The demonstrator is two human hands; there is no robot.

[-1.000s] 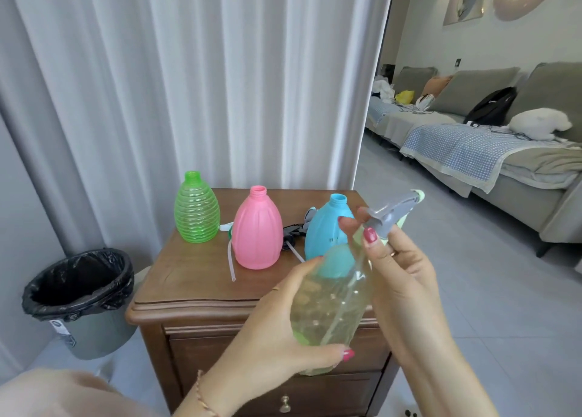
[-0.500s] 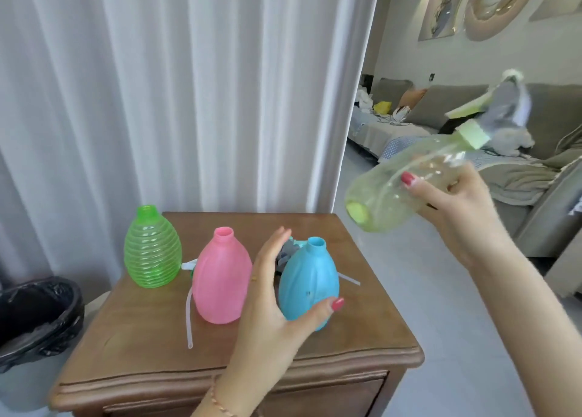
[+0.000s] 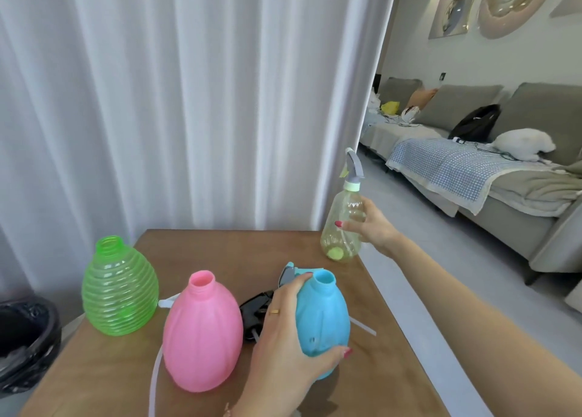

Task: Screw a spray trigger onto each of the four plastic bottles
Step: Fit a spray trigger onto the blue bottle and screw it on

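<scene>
My right hand (image 3: 373, 226) grips the clear yellowish bottle (image 3: 344, 224), which stands upright at the table's far right corner with a grey spray trigger (image 3: 353, 169) on its neck. My left hand (image 3: 285, 338) is wrapped around the blue bottle (image 3: 324, 315), whose neck is bare. The pink bottle (image 3: 201, 338) and the ribbed green bottle (image 3: 118, 286) stand to its left, both without triggers. Behind the bottles lie loose triggers: a black one (image 3: 253, 306), a blue-grey one (image 3: 291, 270) and a white piece (image 3: 168, 301). A thin white dip tube (image 3: 362, 325) pokes out on the right.
The bottles stand on a brown wooden cabinet top (image 3: 226, 252) in front of a white curtain (image 3: 189, 101). A bin with a black liner (image 3: 22, 338) stands on the floor at the left. A grey sofa (image 3: 472, 164) with a blanket lies beyond the grey floor on the right.
My right hand swung the trigger-fitted clear bottle out to the right, then down to the table's far right corner. My left hand let go of it and closed on the blue bottle.
</scene>
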